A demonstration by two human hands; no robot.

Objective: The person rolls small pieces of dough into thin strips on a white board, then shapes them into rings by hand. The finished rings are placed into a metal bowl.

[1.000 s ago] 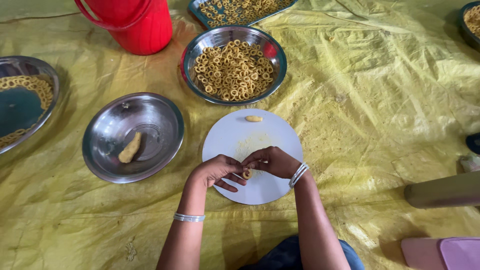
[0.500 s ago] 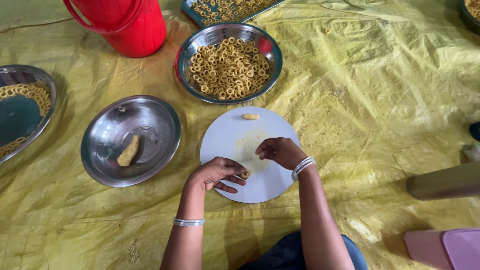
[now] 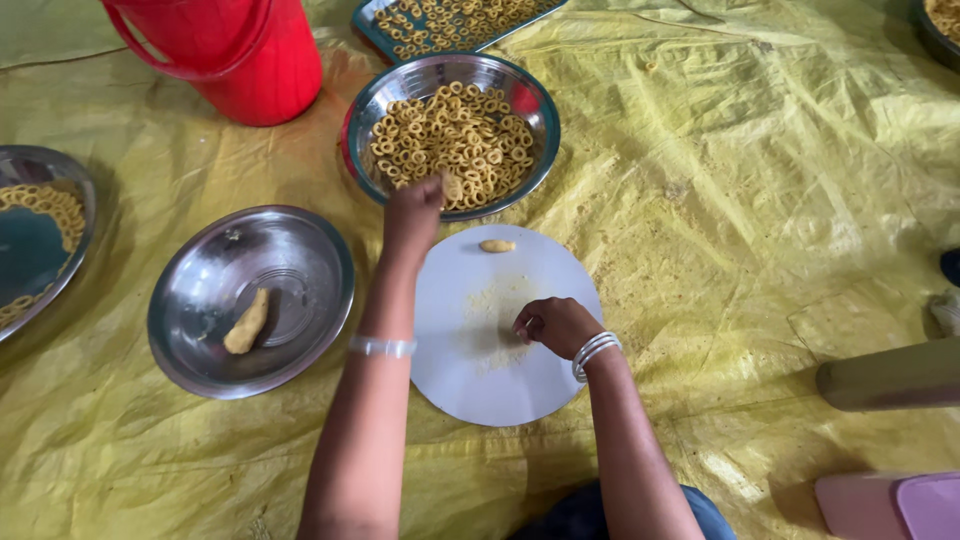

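We are holding a dough ring (image 3: 452, 187) in our left hand (image 3: 415, 205) over the bowl (image 3: 530, 100), upper centre; our right hand (image 3: 555, 325) is resting curled, fingers narrow, on the white board (image 3: 450, 385).

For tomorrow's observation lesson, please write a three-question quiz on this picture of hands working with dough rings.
1. True or false: the left hand reaches over the steel bowl of dough rings.
2. Where does the right hand rest? A) on the white round board B) on the red bucket C) in the side bowl
3. What lies in the nearly bare steel bowl?

Key: 1 true; 2 A; 3 one dough lump.
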